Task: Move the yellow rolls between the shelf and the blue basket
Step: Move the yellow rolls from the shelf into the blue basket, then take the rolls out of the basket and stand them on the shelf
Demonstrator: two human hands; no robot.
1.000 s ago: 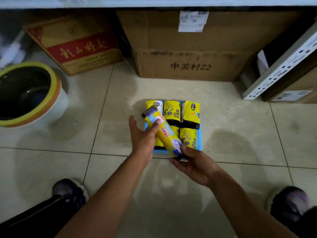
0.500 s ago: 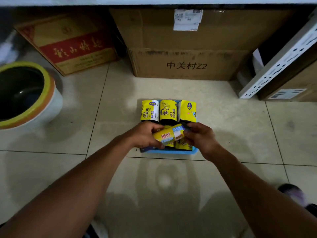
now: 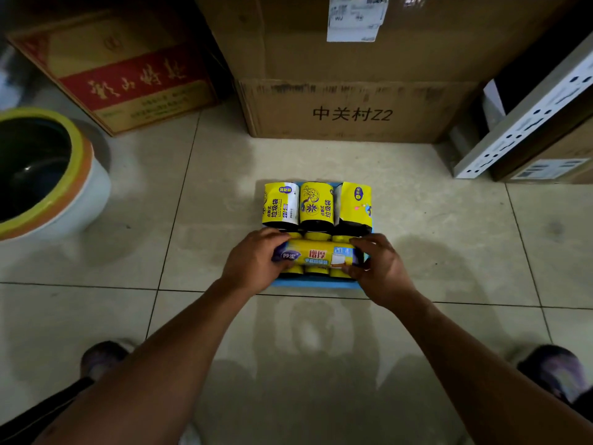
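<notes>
A blue basket (image 3: pixel 316 283) sits on the tiled floor, filled with yellow rolls. Three rolls (image 3: pixel 310 205) stand side by side in its far row; more show under my hands in the near row. A long yellow roll (image 3: pixel 319 255) lies crosswise on top of the near row. My left hand (image 3: pixel 253 260) grips its left end and my right hand (image 3: pixel 377 266) grips its right end. The shelf itself is not in view.
A big cardboard box (image 3: pixel 349 91) stands just behind the basket. A red-and-gold carton (image 3: pixel 125 75) lies at the back left, a round yellow-rimmed bin (image 3: pixel 48 175) at the left, and a perforated white metal rail (image 3: pixel 529 117) with boxes at the right. My shoes (image 3: pixel 552 367) show below.
The long roll was held tilted above the basket. Both hands have turned it level and lowered it across the near row of rolls.
</notes>
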